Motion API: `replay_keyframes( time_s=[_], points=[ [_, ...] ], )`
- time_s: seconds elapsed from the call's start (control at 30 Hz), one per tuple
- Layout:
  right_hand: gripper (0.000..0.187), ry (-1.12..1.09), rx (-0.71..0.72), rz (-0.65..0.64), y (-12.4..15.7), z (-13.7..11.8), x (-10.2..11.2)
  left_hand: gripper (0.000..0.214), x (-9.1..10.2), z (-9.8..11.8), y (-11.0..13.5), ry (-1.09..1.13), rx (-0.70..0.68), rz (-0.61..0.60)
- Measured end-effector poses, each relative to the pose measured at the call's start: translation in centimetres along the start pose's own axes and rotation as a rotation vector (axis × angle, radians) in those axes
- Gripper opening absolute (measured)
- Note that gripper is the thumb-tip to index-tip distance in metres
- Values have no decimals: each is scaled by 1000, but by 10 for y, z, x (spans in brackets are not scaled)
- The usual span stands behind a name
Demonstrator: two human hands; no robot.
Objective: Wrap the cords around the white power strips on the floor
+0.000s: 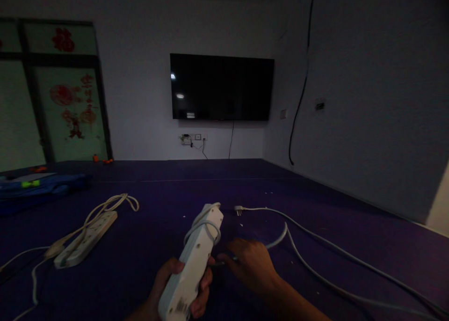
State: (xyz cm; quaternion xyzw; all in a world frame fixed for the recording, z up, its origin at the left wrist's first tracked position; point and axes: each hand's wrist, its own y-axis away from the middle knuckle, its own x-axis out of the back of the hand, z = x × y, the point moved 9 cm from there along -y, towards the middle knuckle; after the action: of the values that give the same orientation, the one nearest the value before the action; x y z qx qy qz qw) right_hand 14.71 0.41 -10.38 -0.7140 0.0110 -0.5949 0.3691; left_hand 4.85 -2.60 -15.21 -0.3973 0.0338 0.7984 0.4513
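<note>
A white power strip [192, 269] is held tilted in front of me, its back with the screw holes and a label facing up. My left hand [201, 288] wraps around its lower half. Near its far end, the strip's pale cord [202, 223] loops around the body. My right hand [250, 265] is closed on a stretch of that cord just right of the strip. From there the cord [278, 240] bends and trails off to the right. A plug [239, 210] with its prongs showing lies beyond my right hand on the purple surface.
A second power strip [87, 239] lies at left with its cord bunched over it. Farther left is a blue cloth bundle [45, 185]. Small orange objects [108, 161] sit near the door. A television [222, 87] hangs on the wall; a black cable [301, 94] dangles at right.
</note>
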Motion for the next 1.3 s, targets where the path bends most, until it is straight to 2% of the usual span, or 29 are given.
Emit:
replay_keyframes(
  time_s=[0.13, 0.23, 0.3, 0.4, 0.5, 0.6, 0.7, 0.8, 0.87, 0.93, 1.07, 1.13, 1.27, 1.3],
  points=[
    [38, 6, 33, 33, 0, 0, 12, 49, 9, 11, 0, -9, -41, 79],
    [38, 68, 34, 65, -1, 2, 18, 50, 19, 9, 1, -55, -20, 167],
    [40, 101, 23, 145, -1, 4, 26, 51, 23, 6, 2, -74, 0, 194],
    [50, 147, 1, 334, 3, 8, 44, 47, 31, 3, 4, -71, 40, 257],
    [56, 150, 7, 493, 9, 8, 59, 39, 48, 5, 12, -92, 38, 406],
    [56, 128, -16, 590, 14, 10, 67, 37, 64, 7, 21, -140, 46, 537],
    [54, 119, -90, 680, 18, 17, 75, 45, 75, 4, 26, -161, 130, 616],
    [52, 91, -182, 783, 24, 28, 84, 47, 79, 1, 32, -178, 190, 728],
    [50, 43, -205, 831, 28, 34, 89, 42, 77, 5, 33, -198, 148, 791],
    [48, -22, -203, 850, 30, 37, 90, 39, 70, 9, 32, -217, 82, 796],
    [48, -100, -176, 821, 28, 37, 89, 32, 58, 11, 26, -216, 23, 694],
    [47, -78, -173, 775, 23, 36, 85, 30, 60, 15, 27, -233, 1, 689],
    [25, 39, -134, 619, 10, 31, 69, 37, 67, 18, 30, -315, 11, 724],
    [25, 61, -113, 562, 7, 28, 62, 40, 67, 17, 30, -324, 22, 709]
  ],
)
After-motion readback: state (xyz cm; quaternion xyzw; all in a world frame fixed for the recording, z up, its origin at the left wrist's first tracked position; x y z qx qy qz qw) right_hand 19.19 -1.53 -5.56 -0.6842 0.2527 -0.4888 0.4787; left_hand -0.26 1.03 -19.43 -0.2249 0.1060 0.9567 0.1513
